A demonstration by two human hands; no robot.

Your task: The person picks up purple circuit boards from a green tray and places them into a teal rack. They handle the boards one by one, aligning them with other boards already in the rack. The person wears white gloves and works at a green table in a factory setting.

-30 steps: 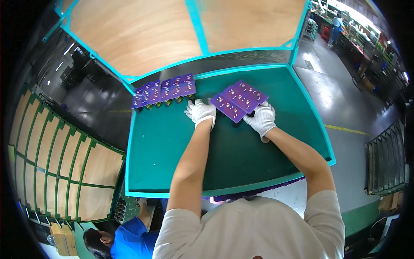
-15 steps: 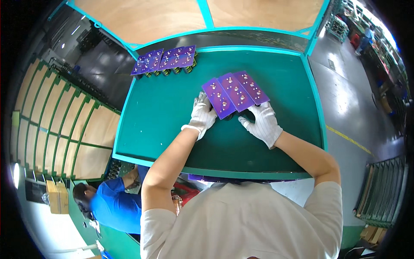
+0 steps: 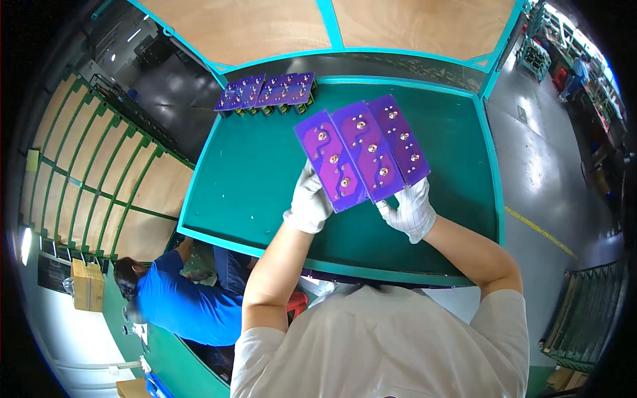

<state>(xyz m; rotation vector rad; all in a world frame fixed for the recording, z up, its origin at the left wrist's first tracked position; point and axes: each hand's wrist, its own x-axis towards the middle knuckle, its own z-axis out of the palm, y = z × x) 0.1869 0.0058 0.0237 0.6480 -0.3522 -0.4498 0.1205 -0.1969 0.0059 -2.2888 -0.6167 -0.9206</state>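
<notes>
Raised over the green tabletop [image 3: 265, 172], a group of three purple circuit boards [image 3: 361, 152] lies edge to edge, slightly stepped, with metal studs on the faces turned up. My left hand [image 3: 310, 200], in a white striped glove, grips the left board's side, with its fingers partly hidden beneath. My right hand [image 3: 413, 211], gloved alike, holds the lower right edge of the group, its thumb by the middle board. What is under the boards is hidden. More purple circuit boards [image 3: 285, 90], with dark and yellow-green parts below them, stand at the table's far left corner.
A raised turquoise rim [image 3: 219, 239] runs round the table. Beyond it stands a wood-panelled frame [image 3: 418, 26]. On the left are a slatted rack [image 3: 113, 179] and a seated person in blue [image 3: 186, 298]. Another rack [image 3: 584, 315] stands at the lower right.
Both hands have lifted the three boards off the table toward me, so they look larger. The view has shifted slightly. The boards in the far left corner stayed put.
</notes>
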